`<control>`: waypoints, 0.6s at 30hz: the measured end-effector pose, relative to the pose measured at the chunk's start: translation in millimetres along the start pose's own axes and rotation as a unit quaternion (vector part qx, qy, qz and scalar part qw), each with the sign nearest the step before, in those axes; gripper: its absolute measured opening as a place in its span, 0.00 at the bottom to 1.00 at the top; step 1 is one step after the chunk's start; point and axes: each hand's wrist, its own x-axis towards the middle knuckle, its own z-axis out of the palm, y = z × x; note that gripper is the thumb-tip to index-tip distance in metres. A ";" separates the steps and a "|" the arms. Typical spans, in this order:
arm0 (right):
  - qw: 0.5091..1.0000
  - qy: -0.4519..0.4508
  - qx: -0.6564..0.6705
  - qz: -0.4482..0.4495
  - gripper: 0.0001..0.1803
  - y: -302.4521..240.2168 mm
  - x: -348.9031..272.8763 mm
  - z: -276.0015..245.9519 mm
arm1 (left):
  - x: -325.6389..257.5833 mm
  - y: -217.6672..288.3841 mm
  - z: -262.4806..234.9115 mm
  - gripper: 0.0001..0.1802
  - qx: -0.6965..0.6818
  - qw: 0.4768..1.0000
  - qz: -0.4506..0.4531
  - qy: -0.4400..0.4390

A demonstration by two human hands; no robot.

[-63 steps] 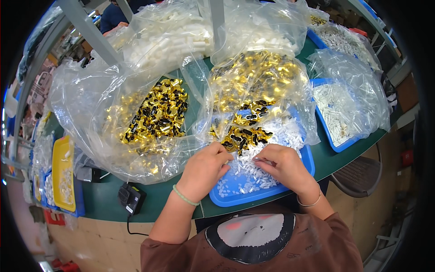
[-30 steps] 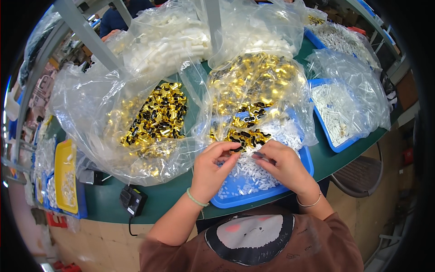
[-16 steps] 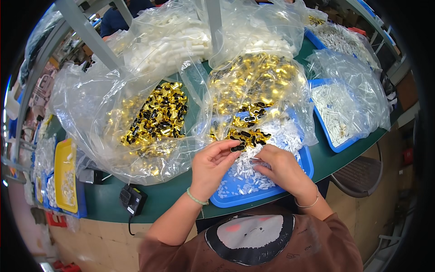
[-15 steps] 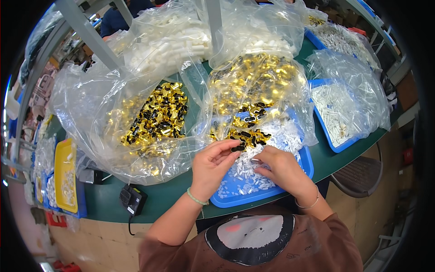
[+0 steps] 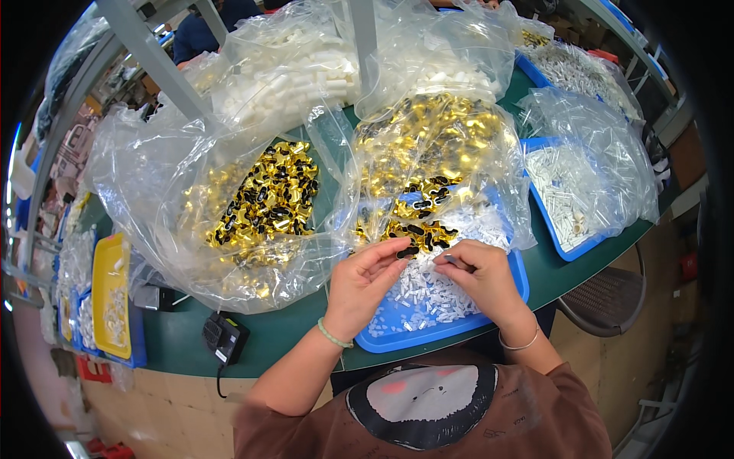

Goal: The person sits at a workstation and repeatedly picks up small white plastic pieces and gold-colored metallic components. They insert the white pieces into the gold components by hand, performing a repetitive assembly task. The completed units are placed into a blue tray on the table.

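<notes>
L hand (image 5: 359, 284) grip pinched on a small black-and-gold piece (image 5: 407, 250), just above blue tray (image 5: 397, 340) of tiny white plastic tubes (image 5: 428, 294). R hand (image 5: 483, 277) grip closed on a white tube, touching L fingertips. Crinkly clear bags w/ shiny gold foil parts behind, on green counter (image 5: 183, 336).

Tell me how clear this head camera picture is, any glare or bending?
Head view: strong fisheye, the green table edge bends and the corners go black; glare glints off the clear plastic bags and gold pieces; both hands, left hand and right hand, look sharp.
</notes>
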 end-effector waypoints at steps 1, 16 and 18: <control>1.000 0.001 0.014 0.026 0.07 -1.5 0.3 -1.8 | -0.6 1.3 0.4 0.19 0.003 1.000 -0.015 -0.004; 0.989 0.053 0.137 0.024 0.05 -8.0 3.6 13.1 | -2.9 2.8 5.5 0.18 -0.018 0.999 -0.030 -0.018; 0.989 0.071 0.125 0.019 0.06 -12.5 3.5 13.2 | -3.0 3.6 5.5 0.18 -0.018 0.999 -0.032 -0.023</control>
